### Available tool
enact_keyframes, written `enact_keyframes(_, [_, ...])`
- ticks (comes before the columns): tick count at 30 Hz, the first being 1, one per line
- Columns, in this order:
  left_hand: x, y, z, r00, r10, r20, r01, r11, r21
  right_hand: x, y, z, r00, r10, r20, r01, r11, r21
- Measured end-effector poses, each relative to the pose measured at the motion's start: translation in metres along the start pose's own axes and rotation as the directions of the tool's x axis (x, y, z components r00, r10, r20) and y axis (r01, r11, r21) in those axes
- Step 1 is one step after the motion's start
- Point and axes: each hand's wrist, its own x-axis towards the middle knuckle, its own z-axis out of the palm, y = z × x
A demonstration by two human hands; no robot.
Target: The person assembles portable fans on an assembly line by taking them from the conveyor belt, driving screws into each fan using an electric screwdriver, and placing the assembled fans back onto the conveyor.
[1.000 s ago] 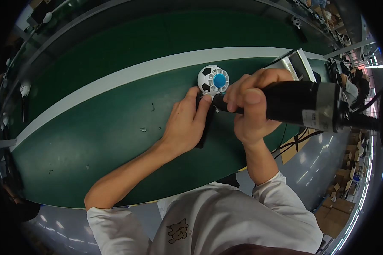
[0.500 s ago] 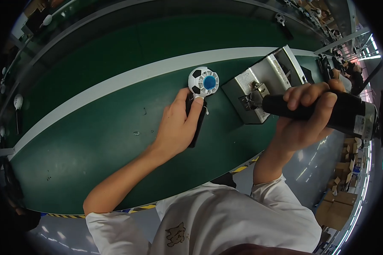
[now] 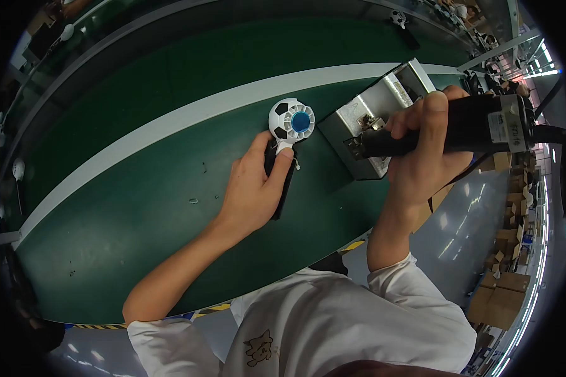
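My left hand (image 3: 250,183) is closed around the black handle of a small handheld fan (image 3: 292,120). Its round head has a black-and-white football pattern and a blue disc in the middle, facing up. In my right hand (image 3: 429,141) is a thick black electric screwdriver (image 3: 478,125), held almost level with its cord trailing off to the right. The screwdriver's front end is over a metal box (image 3: 370,113), beside a small bracket; whether the tip touches it is hidden.
The green workbench (image 3: 138,207) has small clear scraps on it. A white strip (image 3: 188,103) borders a green belt (image 3: 220,47), where another football-patterned fan (image 3: 399,20) lies far off. Cardboard boxes (image 3: 500,295) are stacked on the floor at right.
My right hand has brought the screwdriver left and slightly up in view, level over the metal box. The left hand still holds the fan; the whole view has shifted slightly.
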Motion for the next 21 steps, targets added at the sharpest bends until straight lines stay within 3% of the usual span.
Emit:
enact_keyframes(4, [-0.001, -0.002, 0.0, 1.0, -0.001, -0.008, 0.001, 1.0, 0.027, -0.009, -0.01, 0.002, 0.999, -0.016, 0.048, 0.012, 0.996, 0.088])
enact_keyframes(6, [-0.001, -0.002, -0.001, 1.0, -0.022, 0.001, 0.022, 0.999, 0.024, -0.007, -0.016, 0.0, 0.991, -0.125, 0.051, 0.123, 0.992, 0.03])
enact_keyframes(8, [-0.001, -0.002, 0.0, 1.0, -0.011, 0.01, 0.01, 0.998, 0.056, 0.0, -0.019, -0.002, 0.989, -0.137, 0.059, 0.134, 0.99, 0.049])
enact_keyframes(10, [-0.002, 0.002, 0.0, 1.0, 0.004, 0.003, -0.004, 0.998, 0.06, 0.004, -0.018, 0.002, 0.989, -0.148, 0.027, 0.15, 0.986, -0.075])
enact_keyframes(14, [-0.001, 0.001, 0.0, 1.0, -0.014, 0.022, 0.012, 0.998, 0.055, 0.002, -0.008, -0.003, 0.997, -0.057, 0.047, 0.063, 0.99, -0.125])
enact_keyframes(21, [-0.002, 0.004, 0.001, 1.0, 0.006, 0.005, -0.006, 0.998, 0.059, -0.002, -0.017, 0.003, 0.993, -0.038, 0.113, 0.029, 0.997, 0.076])
